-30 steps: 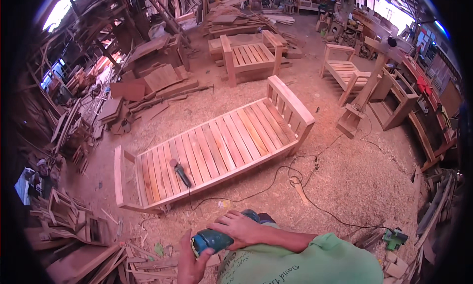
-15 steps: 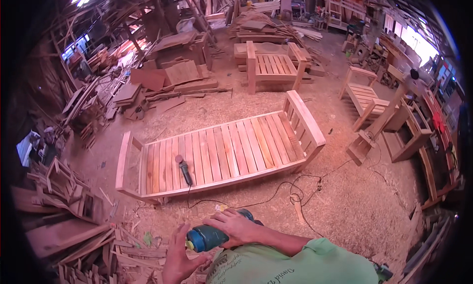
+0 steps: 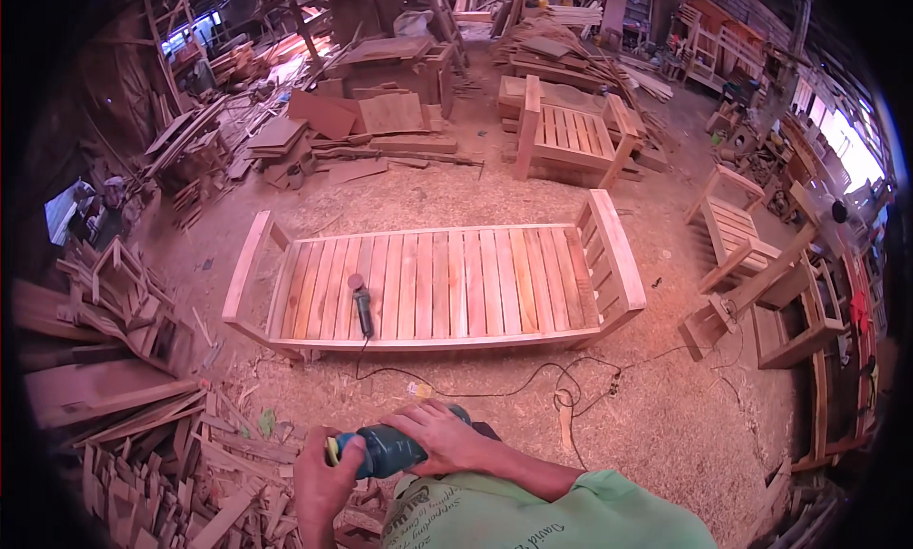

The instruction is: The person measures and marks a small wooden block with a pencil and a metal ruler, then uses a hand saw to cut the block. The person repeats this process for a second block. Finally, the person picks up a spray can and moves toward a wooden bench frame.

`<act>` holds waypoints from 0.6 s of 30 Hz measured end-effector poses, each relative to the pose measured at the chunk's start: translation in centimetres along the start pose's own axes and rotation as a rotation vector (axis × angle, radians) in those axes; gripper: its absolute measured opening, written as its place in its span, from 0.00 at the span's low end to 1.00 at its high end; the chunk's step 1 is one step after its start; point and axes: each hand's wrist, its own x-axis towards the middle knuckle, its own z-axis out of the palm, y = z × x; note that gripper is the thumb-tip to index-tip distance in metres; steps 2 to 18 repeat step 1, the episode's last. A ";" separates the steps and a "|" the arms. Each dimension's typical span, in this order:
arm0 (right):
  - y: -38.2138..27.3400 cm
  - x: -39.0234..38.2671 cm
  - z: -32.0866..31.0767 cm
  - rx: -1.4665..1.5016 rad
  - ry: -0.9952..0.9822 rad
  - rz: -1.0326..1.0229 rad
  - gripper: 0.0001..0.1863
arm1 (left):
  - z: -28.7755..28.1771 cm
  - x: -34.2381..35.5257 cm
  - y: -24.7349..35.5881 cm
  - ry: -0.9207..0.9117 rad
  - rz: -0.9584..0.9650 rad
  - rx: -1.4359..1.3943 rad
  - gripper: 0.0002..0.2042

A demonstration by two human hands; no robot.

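My right hand [image 3: 445,439] is wrapped over a dark teal water bottle [image 3: 388,453], which lies tilted on its side in front of my green shirt. The fingers of my left hand [image 3: 321,478] are closed around the bottle's blue cap end, where a bit of yellow-green shows by the thumb. Beyond my hands stands a long slatted wooden bench [image 3: 447,343] with raised arms at both ends. On its slats, left of the middle, rests a dark angle grinder [image 3: 362,311] with a round disc, and its cord hangs over the front edge.
A black cord [image 3: 504,394] winds across the sawdust-covered floor [image 3: 666,425]. Scrap wood [image 3: 190,482] is heaped at the near left. Boards [image 3: 395,114] are stacked farther back. A slatted wooden chair [image 3: 573,130] stands behind the bench, and another small bench [image 3: 732,227] at right.
My left hand has closed from a spread pose onto the bottle's cap end. The view has shifted, so the bench sits straighter and the background lies farther right.
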 end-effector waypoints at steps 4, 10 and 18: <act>0.3 0.1 -0.2 -0.009 -0.004 0.006 0.55 | -0.5 -0.1 0.9 -0.013 -0.096 -0.039 0.28; 0.3 0.1 -0.2 -0.009 -0.004 0.006 0.55 | -0.5 -0.1 0.9 -0.013 -0.096 -0.039 0.28; 0.3 0.1 -0.2 -0.009 -0.004 0.006 0.55 | -0.5 -0.1 0.9 -0.013 -0.096 -0.039 0.28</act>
